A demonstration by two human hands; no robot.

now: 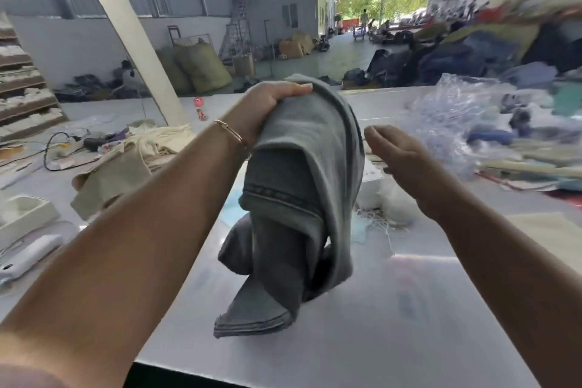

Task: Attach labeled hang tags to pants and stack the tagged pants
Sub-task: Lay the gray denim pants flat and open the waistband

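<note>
Pants (pixel 302 198) of grey-blue denim hang from my left hand (pixel 267 110), which grips them in a bunch at the top, thumb curled over the upper fold, so the legs dangle above the table (pixel 393 309) with the hems lowest and nearest me. My right hand (pixel 406 161) floats just beside the pants, to their right, fingers loosely spread and holding nothing, not touching the cloth. A gold bracelet (pixel 228 132) sits on my left wrist. Beyond my left forearm lies a pile of cream fabric (pixel 135 154); past my right hand sits crumpled clear plastic (pixel 456 116), blurred.
</note>
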